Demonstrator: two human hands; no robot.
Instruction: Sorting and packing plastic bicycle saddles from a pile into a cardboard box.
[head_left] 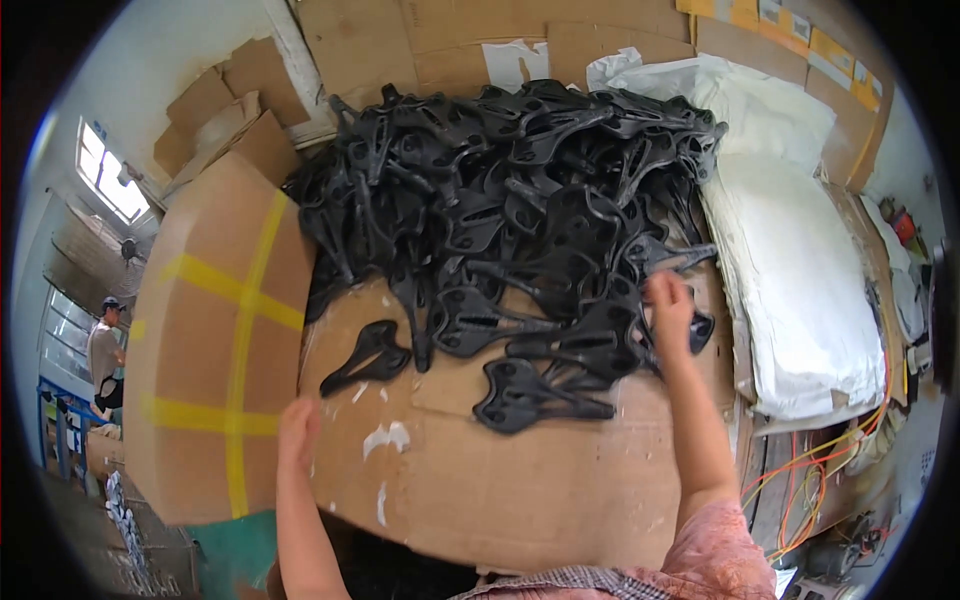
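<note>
A heap of black plastic bicycle saddle shells (pixel 470 220) covers the far half of a cardboard-topped table (pixel 500 490). My right hand (pixel 671 300) reaches to the heap's right side with fingers curled. It is close to a saddle shell (pixel 655 253); what its fingers hold, if anything, is hidden. At the table's left edge my left hand (pixel 299 428) is raised beside a tall cardboard panel, its fingers blurred. Nearest to it lies a single saddle shell (pixel 368 357), apart from the heap. Another saddle shell (pixel 530 395) lies at the heap's front edge, its narrow end pointing right.
The cardboard panel (pixel 205 350) with yellow tape borders the table on the left. White sheeting (pixel 795 280) lies along the right side, above orange and yellow cables (pixel 805 470). Cardboard (pixel 440 35) lines the back. Far left, a person (pixel 105 355) stands.
</note>
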